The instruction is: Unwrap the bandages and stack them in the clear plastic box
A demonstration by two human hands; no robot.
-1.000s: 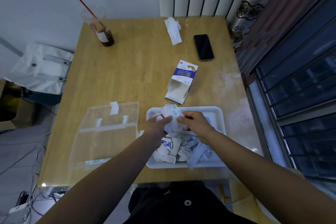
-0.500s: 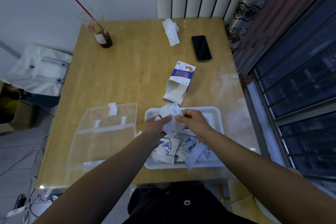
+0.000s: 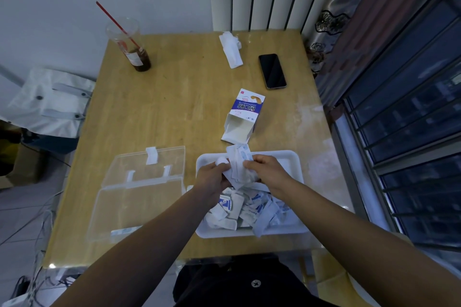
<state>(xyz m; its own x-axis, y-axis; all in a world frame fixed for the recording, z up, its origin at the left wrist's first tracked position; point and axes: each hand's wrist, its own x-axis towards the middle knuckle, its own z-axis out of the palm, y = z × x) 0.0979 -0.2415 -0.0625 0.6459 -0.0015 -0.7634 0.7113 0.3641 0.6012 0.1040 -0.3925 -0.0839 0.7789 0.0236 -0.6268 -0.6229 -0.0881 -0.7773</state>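
White tray (image 3: 287,154), wrappers (image 3: 239,209) inside white with blue print. Left of tray, clear box (image 3: 139,204), white latch (image 3: 151,155). Beyond tray: carton (image 3: 245,109) blue-and-white, red mark; phone (image 3: 272,71) black; drink (image 3: 142,62) dark brown, straw (image 3: 114,22) red. Table (image 3: 174,112) yellow wood grain.

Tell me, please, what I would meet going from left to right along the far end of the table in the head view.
plastic cup with a red straw → crumpled white paper → black phone
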